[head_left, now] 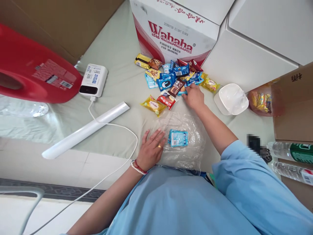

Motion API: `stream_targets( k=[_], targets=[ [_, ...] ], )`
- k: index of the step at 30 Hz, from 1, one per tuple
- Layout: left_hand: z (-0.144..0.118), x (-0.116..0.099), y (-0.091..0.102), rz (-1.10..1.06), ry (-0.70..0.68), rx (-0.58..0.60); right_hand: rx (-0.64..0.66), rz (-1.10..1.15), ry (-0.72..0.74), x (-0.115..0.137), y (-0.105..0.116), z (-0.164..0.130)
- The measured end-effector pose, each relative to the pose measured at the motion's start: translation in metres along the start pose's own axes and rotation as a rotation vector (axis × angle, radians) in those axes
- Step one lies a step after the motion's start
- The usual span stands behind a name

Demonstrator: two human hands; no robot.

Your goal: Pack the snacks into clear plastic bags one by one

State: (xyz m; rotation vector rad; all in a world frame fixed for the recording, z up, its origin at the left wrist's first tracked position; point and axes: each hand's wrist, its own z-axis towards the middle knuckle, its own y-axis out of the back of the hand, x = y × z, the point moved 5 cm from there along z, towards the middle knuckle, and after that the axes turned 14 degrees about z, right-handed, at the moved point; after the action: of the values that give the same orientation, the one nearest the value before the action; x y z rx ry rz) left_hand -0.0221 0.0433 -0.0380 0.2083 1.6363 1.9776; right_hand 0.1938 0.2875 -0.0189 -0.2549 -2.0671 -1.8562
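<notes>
My left hand (151, 149) lies flat with fingers spread on the edge of a clear plastic bag (188, 130) spread on the pale green surface. A small light-blue snack packet (178, 138) sits inside the bag, just right of my fingers. My right hand (194, 97) reaches forward into a pile of snack packets (171, 76), its fingers curled on a blue packet (182, 92) at the pile's near edge. A yellow packet (153, 105) and a red-and-white packet (167, 99) lie apart from the pile, closer to the bag.
A Wahaha water carton (176, 32) stands behind the pile. A white power bank (93, 80) with its cable, a white tube (85, 130) and a red container (31, 70) lie left. A white lid (232, 99), a snack bag (260, 101), a cardboard box (293, 107) and water bottles (290, 151) are right.
</notes>
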Motion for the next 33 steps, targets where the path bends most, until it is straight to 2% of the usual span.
stream_targets(
  k=[4, 8, 11, 13, 16, 18, 21, 23, 26, 28, 30, 31, 33],
  targets=[
    [-0.021, 0.003, 0.002, -0.045, -0.097, 0.043, -0.04, 0.01, 0.057, 0.002, 0.005, -0.005],
    [-0.038, 0.013, 0.012, -0.106, -0.155, 0.105, -0.181, 0.159, 0.092, -0.006, 0.036, -0.04],
    [-0.046, 0.014, 0.02, -0.155, -0.23, 0.174, -0.334, 0.461, 0.008, -0.016, 0.064, -0.092],
    [-0.049, 0.014, 0.022, -0.175, -0.257, 0.22, -0.354, 0.818, -0.151, -0.023, 0.067, -0.132],
    [-0.051, 0.012, 0.019, -0.143, -0.244, 0.25, -0.244, 1.325, -0.457, -0.018, 0.042, -0.189],
    [-0.05, 0.011, 0.016, -0.096, -0.246, 0.224, -0.151, 1.504, -0.614, -0.006, 0.017, -0.217],
    [-0.049, 0.007, 0.014, -0.078, -0.279, 0.163, -0.064, 1.577, -0.748, 0.007, -0.018, -0.239],
    [-0.049, 0.005, 0.015, -0.093, -0.288, 0.13, -0.028, 1.524, -0.768, 0.007, -0.034, -0.245],
    [-0.05, 0.005, 0.016, -0.108, -0.293, 0.096, -0.029, 1.273, -0.67, 0.0, -0.036, -0.252],
    [-0.052, 0.006, 0.017, -0.109, -0.306, 0.092, -0.076, 1.02, -0.53, -0.006, -0.022, -0.26],
    [-0.057, 0.008, 0.016, -0.1, -0.328, 0.103, -0.073, 0.815, -0.33, -0.007, -0.004, -0.272],
    [-0.059, 0.009, 0.015, -0.091, -0.341, 0.109, -0.022, 0.753, -0.198, -0.005, 0.003, -0.28],
    [-0.063, 0.01, 0.013, -0.071, -0.37, 0.126, 0.176, 0.669, 0.092, 0.001, 0.008, -0.3]
  ],
)
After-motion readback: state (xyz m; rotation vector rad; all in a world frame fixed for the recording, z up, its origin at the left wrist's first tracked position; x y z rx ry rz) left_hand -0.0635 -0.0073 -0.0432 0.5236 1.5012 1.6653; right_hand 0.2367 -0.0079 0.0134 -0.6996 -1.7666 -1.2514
